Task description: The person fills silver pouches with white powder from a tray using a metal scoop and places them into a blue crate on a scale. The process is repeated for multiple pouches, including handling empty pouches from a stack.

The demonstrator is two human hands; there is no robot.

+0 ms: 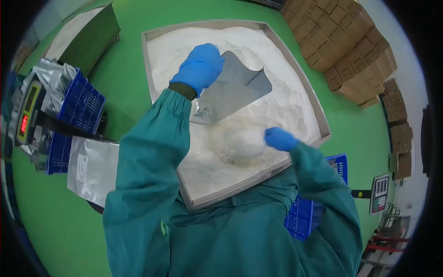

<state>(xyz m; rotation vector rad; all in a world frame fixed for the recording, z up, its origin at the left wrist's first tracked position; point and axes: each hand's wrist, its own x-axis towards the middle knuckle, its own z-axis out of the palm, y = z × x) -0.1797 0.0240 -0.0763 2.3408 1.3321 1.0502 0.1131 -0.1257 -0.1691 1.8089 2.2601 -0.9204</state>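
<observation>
- Near surface: shallow square steel tray (323,127), its rim at the waist of the person in a teal gown; it is filled with white powder (281,99), heaped unevenly, and stands over a bright green floor (64,221)
- Beside the tray: blue plastic crate (302,217) under the right elbow; flat labelled foil bag (92,168) lying to the left; blue slatted crate (80,104) behind it holding crumpled foil bags (53,76); weighing scale with red digits (24,122) at the far left
- Far room: stacked brown cardboard boxes (350,41) at the top right
- Right hand (280,138): blue-gloved and low over the near powder, set against a blurred white rounded mass (235,141); fingers curled, but whether they close on anything cannot be told
- Silver foil pouch (235,87): held over the middle of the tray; long axis runs from near-left to far-right, with the notched far edge toward the boxes
- Pouch appearance: dull grey and mostly smooth; creased, with a bright fold, at the near corner
- Left hand (200,67): blue-gloved; fingers pressed together, pinching the pouch's upper left edge
</observation>
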